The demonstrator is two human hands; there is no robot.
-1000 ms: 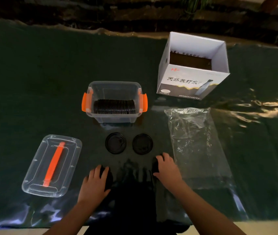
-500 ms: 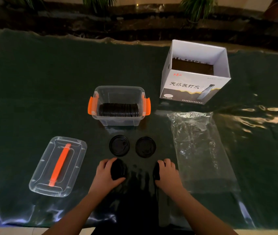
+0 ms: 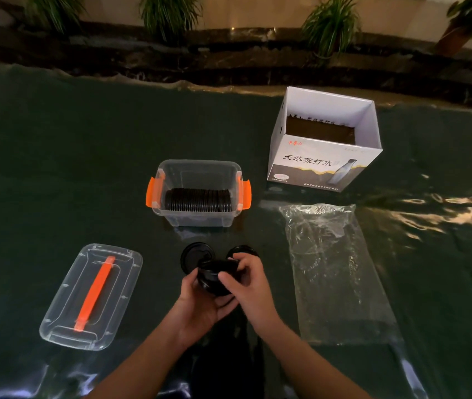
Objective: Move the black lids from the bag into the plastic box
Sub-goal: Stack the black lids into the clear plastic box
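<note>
- Both hands meet at lower centre of the frame around a small stack of black lids: the left hand cups it from beneath with curled fingers, and the right hand wraps over its right side, thumb on top
- The stack is lifted off the dark green table cover, just below the clear plastic box, which sits in the middle of the frame
- Step in hand, as I judge it: lids are being gathered and squared up for loading; the next move calls for carrying the stack up and forward over the box rim and setting it beside the row already inside
- Two single black lids lie on the cover between hands and box: one left, one partly hidden behind the right fingers
- One transparent bag lies flat at right of centre (it looks emptied)
- One clear box cover with an orange handle rests at lower left
- One open white carton stands at upper right
- Lids in the held stack and in the box row are too dark and close to count
</note>
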